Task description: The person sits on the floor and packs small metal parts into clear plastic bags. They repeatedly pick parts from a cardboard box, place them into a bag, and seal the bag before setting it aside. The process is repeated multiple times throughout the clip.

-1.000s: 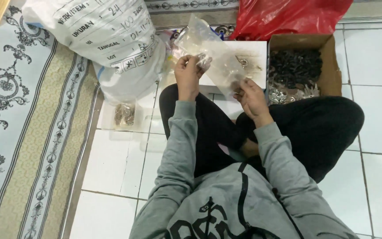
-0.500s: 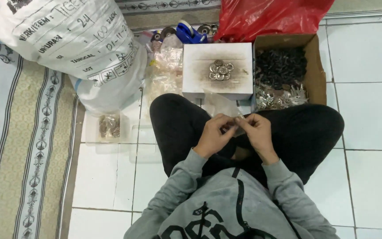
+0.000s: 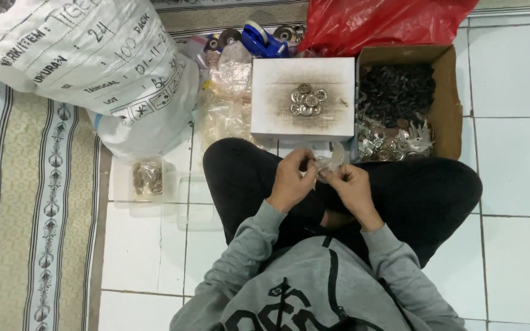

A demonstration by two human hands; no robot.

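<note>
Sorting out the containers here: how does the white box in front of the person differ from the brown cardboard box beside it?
The white box is closed, serving as a flat surface with a small cluster of round metal pieces on top; the brown cardboard box is open and holds its contents inside. The white box carries only a few pieces; the brown one is packed with dark parts and silvery ones. Both sit on the tiled floor, side by side.

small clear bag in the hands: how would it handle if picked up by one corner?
The clear bag, pinched between the left hand and right hand, looks thin and crumpled, so probably floppy. It seems nearly empty, so likely very light. Glossy film may be slippery.
</note>
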